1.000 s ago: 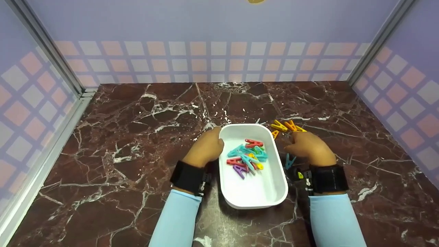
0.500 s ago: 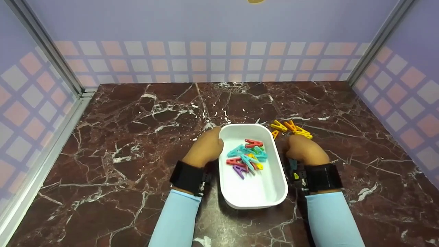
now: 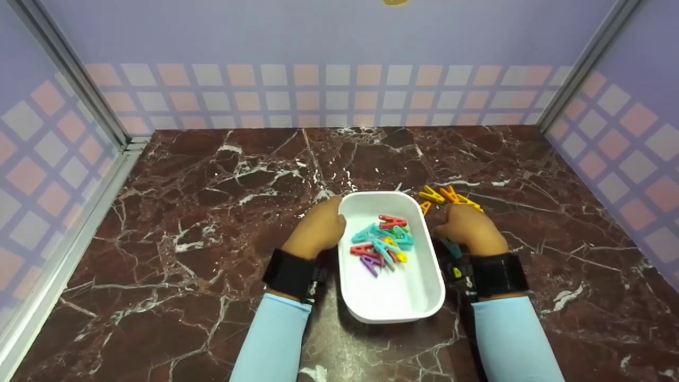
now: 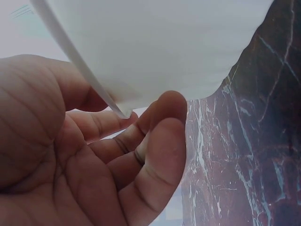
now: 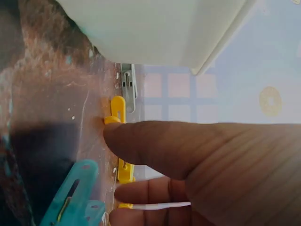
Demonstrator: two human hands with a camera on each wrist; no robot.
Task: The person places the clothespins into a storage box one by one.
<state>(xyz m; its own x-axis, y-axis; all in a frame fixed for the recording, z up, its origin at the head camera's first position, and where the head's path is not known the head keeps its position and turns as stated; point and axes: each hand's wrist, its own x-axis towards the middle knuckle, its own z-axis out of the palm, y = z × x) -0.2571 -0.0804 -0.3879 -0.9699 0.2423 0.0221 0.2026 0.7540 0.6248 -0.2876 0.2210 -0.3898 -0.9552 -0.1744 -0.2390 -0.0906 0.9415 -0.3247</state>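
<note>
Steady the tub (image 3: 379, 294) with left fingers (image 4: 164, 153) clamped on its rim (image 4: 77, 59). With right fingers (image 5: 150, 190) apart — best pinch yellow pegs (image 5: 126, 174) singly.

No text, label, brand or number can be read. At four o'clock in the head view, a yellow-green patch (image 3: 457, 272) beside the right wristband (image 3: 499, 275) is too small to make out. At three o'clock in the right wrist view, a yellow ring-shaped mark (image 5: 263, 100) stands on the wall (image 5: 284, 56).
</note>
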